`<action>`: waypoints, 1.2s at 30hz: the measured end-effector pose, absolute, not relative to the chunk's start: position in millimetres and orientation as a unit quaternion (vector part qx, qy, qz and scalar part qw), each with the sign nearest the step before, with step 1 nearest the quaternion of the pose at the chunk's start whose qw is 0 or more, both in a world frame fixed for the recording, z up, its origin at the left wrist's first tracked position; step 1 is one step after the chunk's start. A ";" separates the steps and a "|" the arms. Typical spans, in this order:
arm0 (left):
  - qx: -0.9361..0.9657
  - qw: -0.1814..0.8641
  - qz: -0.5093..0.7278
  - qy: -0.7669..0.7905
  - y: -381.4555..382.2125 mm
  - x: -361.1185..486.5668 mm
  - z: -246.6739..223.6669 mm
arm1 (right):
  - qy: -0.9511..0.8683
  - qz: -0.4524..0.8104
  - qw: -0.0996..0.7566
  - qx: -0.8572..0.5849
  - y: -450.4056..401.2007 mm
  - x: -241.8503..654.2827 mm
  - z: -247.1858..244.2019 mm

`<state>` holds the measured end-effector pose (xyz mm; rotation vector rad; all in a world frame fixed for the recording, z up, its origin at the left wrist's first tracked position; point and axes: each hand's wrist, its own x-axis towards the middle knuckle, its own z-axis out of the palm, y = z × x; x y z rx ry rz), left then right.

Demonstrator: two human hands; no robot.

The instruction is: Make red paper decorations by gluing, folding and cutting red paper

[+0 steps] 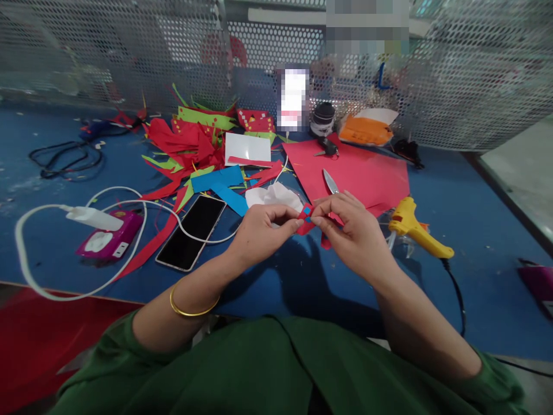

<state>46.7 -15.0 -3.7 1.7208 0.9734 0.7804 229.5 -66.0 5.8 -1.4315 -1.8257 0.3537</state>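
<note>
A small red paper piece [306, 225] with blue squares on it is held up in front of me. My left hand [272, 227] pinches its left side between thumb and forefinger. From the other side, the thumb and forefinger of my right hand [345, 222] close on its edge by a blue square [307, 211]. A pointed metal blade [330, 181] shows just beyond my right hand; the rest of that tool is hidden. Crumpled white paper [274, 196] lies behind my left hand, and a large red sheet [367, 173] lies behind my right.
A yellow glue gun [419, 230] with a black cord rests at the right. On the left are a black-screened phone [192, 233], a white cable and a purple power socket [114, 233]. Red, green and blue paper scraps [185, 144] pile up behind, before a perforated metal screen [259, 43].
</note>
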 end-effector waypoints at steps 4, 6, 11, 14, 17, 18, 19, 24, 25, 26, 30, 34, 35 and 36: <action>0.719 0.475 0.325 0.390 -15.0 47.3 -2.9 | -0.720 0.130 0.381 -0.565 -66.1 229.3 5.2; 0.719 0.477 0.327 0.387 -15.1 47.7 -2.7 | -0.718 0.129 0.380 -0.568 -66.1 229.2 5.2; 0.711 0.487 0.328 0.387 -15.4 48.2 -3.0 | -0.719 0.134 0.380 -0.566 -66.0 228.9 6.2; 0.713 0.480 0.335 0.385 -15.6 48.7 -2.2 | -0.719 0.137 0.385 -0.563 -66.1 228.0 6.6; 0.717 0.477 0.340 0.377 -15.8 49.1 -0.8 | -0.710 0.139 0.396 -0.566 -66.5 226.4 6.9; 0.719 0.477 0.340 0.375 -15.9 49.0 -0.3 | -0.704 0.139 0.399 -0.570 -66.7 225.9 7.0; 0.720 0.477 0.338 0.373 -16.0 48.9 0.2 | -0.697 0.142 0.403 -0.577 -66.9 225.6 7.0; 0.722 0.474 0.327 0.383 -16.4 48.1 2.4 | -0.630 0.231 0.452 -0.588 -66.7 226.4 5.9; 0.720 0.476 0.326 0.385 -16.4 48.0 2.9 | -0.616 0.255 0.466 -0.582 -66.4 226.8 5.8; 0.719 0.478 0.325 0.386 -16.5 47.9 3.4 | -0.603 0.278 0.477 -0.576 -66.3 227.1 5.8; 0.716 0.485 0.319 0.388 -16.6 47.7 3.9 | -0.566 0.345 0.479 -0.575 -66.2 226.7 7.2; 0.719 0.478 0.321 0.388 -16.3 47.9 2.1 | -0.542 0.375 0.474 -0.584 -65.5 224.6 7.6; 0.720 0.477 0.322 0.387 -16.2 47.9 1.6 | -0.538 0.378 0.475 -0.585 -65.1 224.1 7.5; 0.722 0.477 0.321 0.385 -16.0 47.9 1.3 | -0.535 0.381 0.475 -0.586 -64.7 223.9 7.3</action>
